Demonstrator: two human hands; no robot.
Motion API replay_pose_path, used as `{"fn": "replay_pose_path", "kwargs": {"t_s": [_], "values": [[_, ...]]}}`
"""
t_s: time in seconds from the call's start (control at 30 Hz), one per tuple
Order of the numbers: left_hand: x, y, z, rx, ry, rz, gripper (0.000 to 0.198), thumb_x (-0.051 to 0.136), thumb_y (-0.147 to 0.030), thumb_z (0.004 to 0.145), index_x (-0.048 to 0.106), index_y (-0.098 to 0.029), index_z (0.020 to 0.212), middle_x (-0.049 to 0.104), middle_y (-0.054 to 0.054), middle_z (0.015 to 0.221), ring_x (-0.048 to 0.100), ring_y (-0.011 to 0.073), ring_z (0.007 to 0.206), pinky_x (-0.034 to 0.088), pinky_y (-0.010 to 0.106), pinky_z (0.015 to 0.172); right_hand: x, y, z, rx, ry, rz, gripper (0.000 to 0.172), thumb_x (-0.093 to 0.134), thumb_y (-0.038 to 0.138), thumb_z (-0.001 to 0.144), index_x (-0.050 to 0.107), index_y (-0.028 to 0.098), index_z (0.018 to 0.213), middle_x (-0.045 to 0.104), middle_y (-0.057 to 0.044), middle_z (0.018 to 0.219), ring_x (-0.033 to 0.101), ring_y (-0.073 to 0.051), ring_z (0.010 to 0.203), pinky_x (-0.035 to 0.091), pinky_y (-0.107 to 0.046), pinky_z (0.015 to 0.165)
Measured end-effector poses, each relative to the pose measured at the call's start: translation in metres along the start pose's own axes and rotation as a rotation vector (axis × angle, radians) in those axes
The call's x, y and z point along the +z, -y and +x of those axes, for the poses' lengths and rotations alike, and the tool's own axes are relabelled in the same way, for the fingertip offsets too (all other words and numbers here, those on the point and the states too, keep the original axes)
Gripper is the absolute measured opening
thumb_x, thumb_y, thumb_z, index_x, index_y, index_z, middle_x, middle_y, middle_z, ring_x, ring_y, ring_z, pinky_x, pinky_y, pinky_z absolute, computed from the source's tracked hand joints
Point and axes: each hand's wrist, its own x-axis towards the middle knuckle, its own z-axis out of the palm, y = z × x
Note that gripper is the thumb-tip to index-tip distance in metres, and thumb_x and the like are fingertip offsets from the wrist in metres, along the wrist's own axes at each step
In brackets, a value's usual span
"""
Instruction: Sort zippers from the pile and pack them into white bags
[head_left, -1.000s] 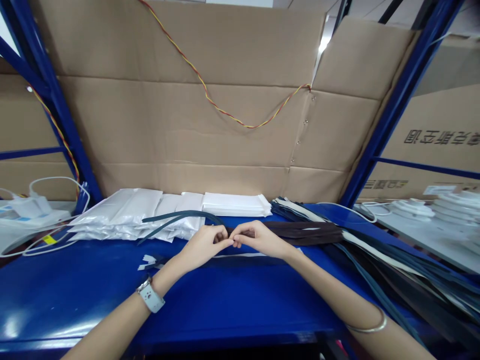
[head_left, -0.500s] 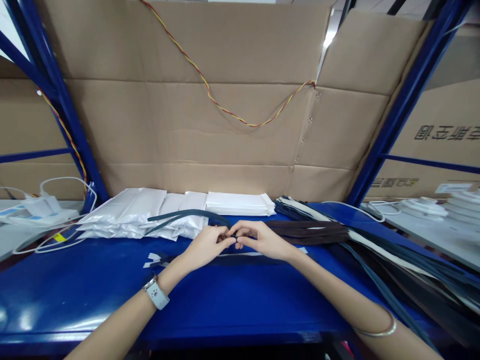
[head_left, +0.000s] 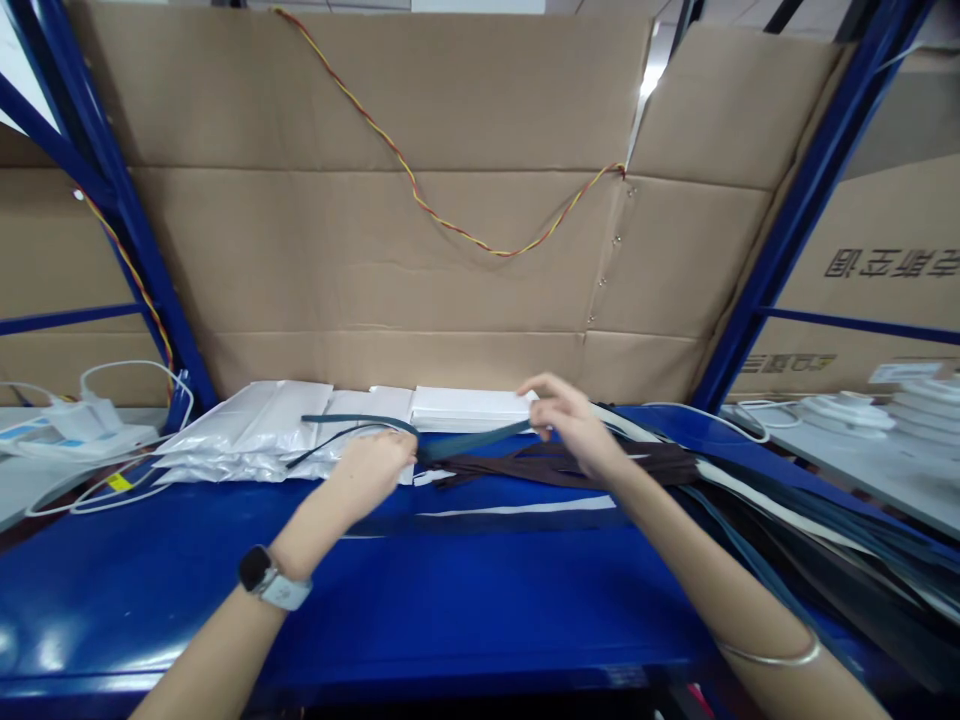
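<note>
Gripping a dark teal strip (head_left: 471, 441), left hand (head_left: 373, 470) and right hand (head_left: 574, 425) apart, upside-down print on a carton (head_left: 881, 300)

Workshop storage bay: blue steel racking (head_left: 806, 200), cardboard backing (head_left: 375, 250) beyond the right hand's fingers (head_left: 544, 395); stacked white packets (head_left: 469, 408) just past them.

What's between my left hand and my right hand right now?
In the head view, a dark teal strip spans the gap between your left hand and right hand.
</note>
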Motion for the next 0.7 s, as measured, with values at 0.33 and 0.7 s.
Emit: {"fn": "replay_pose_path", "kwargs": {"t_s": [0.33,0.7], "values": [[-0.025,0.092,-0.065,-0.250,0.153,-0.041,0.025,0.040,-0.031,0.085,0.060,-0.019,0.078,0.064,0.008,0.079,0.057,0.0210,0.070,0.033,0.029,0.058,-0.104,-0.008,0.003,0.234,-0.150,-0.355,0.028,0.045,0.018,0.064,0.057,0.019,0.089,0.039,0.003,0.053,0.033,-0.010,0.045,0.025,-0.024,0.044],[-0.025,0.103,-0.080,-0.182,0.474,-0.490,0.038,0.046,-0.047,0.082,0.059,-0.018,0.062,0.055,0.000,0.058,0.047,0.0143,0.058,0.027,0.024,0.054,-0.114,-0.010,-0.010,0.516,0.544,-0.656,0.046,0.058,0.044,0.074,0.058,0.024,0.115,0.060,-0.002,0.062,0.054,-0.015,0.057,0.038,-0.025,0.054]]}}
